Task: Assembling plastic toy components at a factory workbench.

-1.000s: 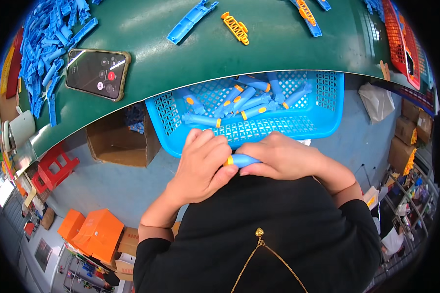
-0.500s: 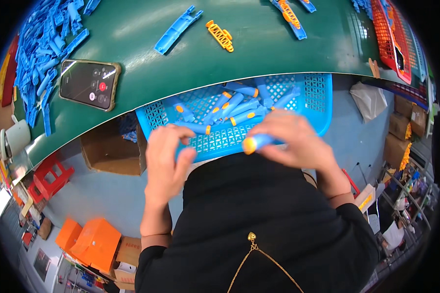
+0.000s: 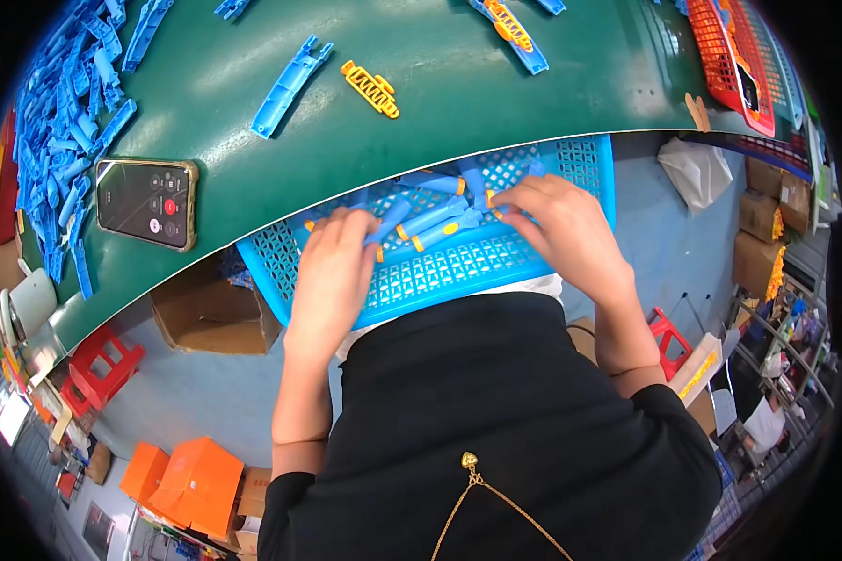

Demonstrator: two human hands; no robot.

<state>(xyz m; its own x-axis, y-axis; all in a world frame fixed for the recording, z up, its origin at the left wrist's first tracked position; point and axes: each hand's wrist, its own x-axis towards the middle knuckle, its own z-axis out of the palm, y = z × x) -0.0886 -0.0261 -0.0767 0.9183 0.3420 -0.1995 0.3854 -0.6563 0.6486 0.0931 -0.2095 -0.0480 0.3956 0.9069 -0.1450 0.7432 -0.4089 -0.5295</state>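
A blue plastic basket with lattice walls sits against my front, partly under the table edge. Inside lie several blue plastic tubes with orange ends. My left hand reaches over its left side, fingers bent down among the tubes; what they hold, if anything, is hidden. One tube lies against its fingertips. On the right side of the basket, my right hand pinches near the orange end of a blue tube, its thumb and fingers close together.
On the green table lie a phone, a blue half-shell, an orange toothed piece and a heap of blue parts. A red basket stands far right. Below are a cardboard box and a red stool.
The orange-ended tube my right hand held in front of the basket is no longer there; that hand has moved in over the basket. My left hand has moved further among the tubes. The view has shifted slightly.
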